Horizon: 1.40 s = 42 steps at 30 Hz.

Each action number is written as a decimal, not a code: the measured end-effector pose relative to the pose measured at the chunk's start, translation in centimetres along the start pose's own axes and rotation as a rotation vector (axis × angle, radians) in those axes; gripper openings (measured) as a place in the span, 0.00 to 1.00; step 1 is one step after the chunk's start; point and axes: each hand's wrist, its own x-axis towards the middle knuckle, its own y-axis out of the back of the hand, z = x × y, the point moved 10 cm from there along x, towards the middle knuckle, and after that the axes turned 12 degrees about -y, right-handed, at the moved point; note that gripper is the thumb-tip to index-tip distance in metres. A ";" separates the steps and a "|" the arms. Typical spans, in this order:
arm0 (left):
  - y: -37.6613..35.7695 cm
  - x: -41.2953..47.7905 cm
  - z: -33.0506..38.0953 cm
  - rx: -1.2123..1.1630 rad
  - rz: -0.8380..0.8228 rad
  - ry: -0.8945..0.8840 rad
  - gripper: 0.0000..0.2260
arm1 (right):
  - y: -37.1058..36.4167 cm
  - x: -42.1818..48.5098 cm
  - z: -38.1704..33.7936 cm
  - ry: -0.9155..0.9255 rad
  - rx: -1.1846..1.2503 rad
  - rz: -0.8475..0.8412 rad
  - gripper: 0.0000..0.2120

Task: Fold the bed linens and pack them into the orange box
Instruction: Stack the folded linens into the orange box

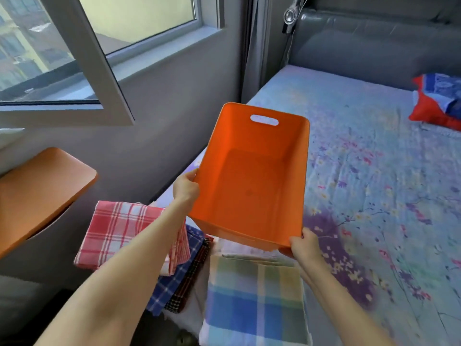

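An empty orange box [252, 178] with a handle slot hangs tilted in the air over the bed's near left corner. My left hand [185, 188] grips its left wall, and my right hand [303, 244] grips its near right corner. Below the box lie folded linens: a red plaid cloth [117, 231] on the left, a dark blue checked one [179, 275] and a dark red checked one [193, 278] under it, and a pastel blue-green plaid one [254, 298] in front. A white piece [239, 249] peeks from beneath the box.
The bed [374, 183] with a floral sheet stretches to the right, a red-and-blue pillow [439, 101] at its far corner and a grey headboard [374, 38] behind. An orange desk top [37, 193] juts out on the left under an open window [74, 58].
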 end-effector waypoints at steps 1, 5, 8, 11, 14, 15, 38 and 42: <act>-0.4 1.9 -0.8 0.000 -0.023 0.004 0.20 | -1.3 0.9 0.2 -0.025 0.018 0.026 0.14; -1.2 7.6 -3.7 -0.004 -0.094 0.048 0.19 | -5.5 3.4 1.2 -0.109 0.064 0.127 0.12; -1.4 11.8 -5.7 0.064 -0.166 0.059 0.21 | -8.7 4.4 1.4 -0.153 0.082 0.194 0.14; -1.1 15.0 -7.1 0.128 -0.230 0.042 0.24 | -11.9 5.1 1.5 -0.171 0.067 0.214 0.13; -0.5 17.1 -9.6 0.185 -0.263 0.073 0.24 | -15.0 5.6 2.8 -0.218 0.074 0.200 0.13; -0.3 17.4 -10.4 0.196 -0.268 0.082 0.25 | -15.9 5.5 3.1 -0.219 0.069 0.179 0.14; -8.9 5.0 1.8 0.437 -0.306 -0.855 0.13 | 4.3 8.9 33.2 -0.700 -0.182 0.063 0.34; -12.2 3.3 1.2 0.452 -0.389 -0.865 0.12 | 2.9 9.1 31.8 -0.716 -0.024 -0.104 0.24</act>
